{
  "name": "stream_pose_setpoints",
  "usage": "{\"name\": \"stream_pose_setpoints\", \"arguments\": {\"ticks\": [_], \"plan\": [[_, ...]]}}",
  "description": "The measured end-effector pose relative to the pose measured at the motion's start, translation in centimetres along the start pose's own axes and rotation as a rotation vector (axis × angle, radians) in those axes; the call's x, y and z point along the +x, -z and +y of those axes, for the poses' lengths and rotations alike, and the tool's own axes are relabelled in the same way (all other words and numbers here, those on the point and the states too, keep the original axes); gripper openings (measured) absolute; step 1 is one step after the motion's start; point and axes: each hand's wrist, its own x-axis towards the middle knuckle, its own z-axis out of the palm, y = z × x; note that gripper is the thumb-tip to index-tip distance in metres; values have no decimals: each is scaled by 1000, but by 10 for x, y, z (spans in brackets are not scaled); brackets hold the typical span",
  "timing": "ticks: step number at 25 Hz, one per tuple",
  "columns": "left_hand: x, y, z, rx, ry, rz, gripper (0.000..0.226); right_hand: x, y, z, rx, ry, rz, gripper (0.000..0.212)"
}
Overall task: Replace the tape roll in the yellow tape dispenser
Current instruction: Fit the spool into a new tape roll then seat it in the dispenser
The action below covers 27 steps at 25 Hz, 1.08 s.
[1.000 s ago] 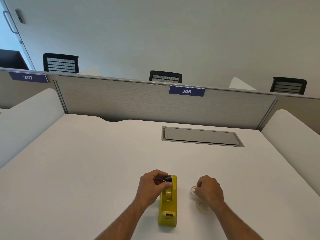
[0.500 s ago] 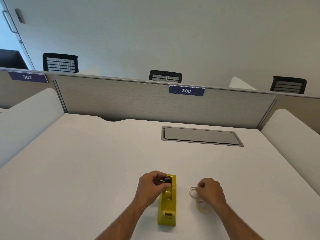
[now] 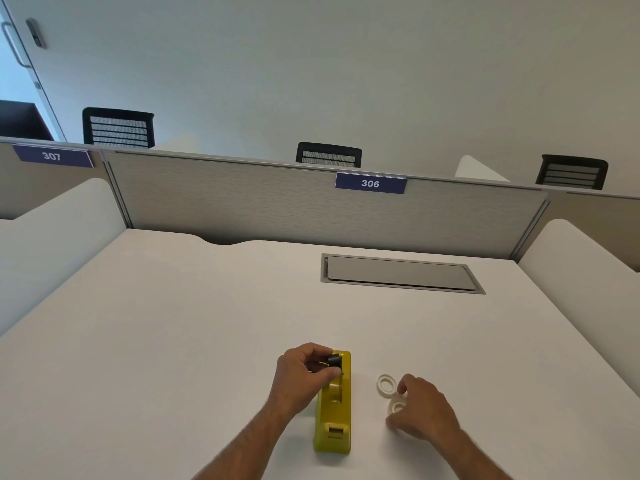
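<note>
Our white desk (image 3: 173, 341), yellow tape dispenser (image 3: 333, 410) lying near us at centre, two tape rolls (image 3: 387, 385) just right of it, grey hatch (image 3: 398, 273) set flush at the far right.

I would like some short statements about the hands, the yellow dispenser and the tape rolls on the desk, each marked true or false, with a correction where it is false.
1. The left hand holds a small black part at the far end of the yellow dispenser. True.
2. Two tape rolls lie on the desk to the left of the dispenser. False: the far roll and the near roll both lie to its right.
3. The right hand is at the near roll, which its fingers partly hide. True.
4. The dispenser is lifted off the desk. False: it rests on the desk.
5. The label on the partition reads 305. False: the label reads 306.
</note>
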Motion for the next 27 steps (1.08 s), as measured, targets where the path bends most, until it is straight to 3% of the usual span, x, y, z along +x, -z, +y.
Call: {"name": "stream_pose_setpoints", "arguments": {"ticks": [3,5,8,11,15,27], "plan": [[-1,-1,1,-3,-1,-3,30,-4,5,-5,123,16,37,51],[-2,-1,2,-10,-8,1,30,-5,9,-8,411,35,51,45],[-4,-3,6,-30,-22,3,31,-8,17,-17,1009,66,-132,36],[-6,-5,10,-47,-40,5,33,-9,23,-26,1250,165,-280,38],[-7,-9,15,-32,-73,-3,29,-8,25,-37,1385,212,-349,43],[-7,-10,21,-62,-122,-16,30,-10,25,-52,1394,288,-346,45]]}}
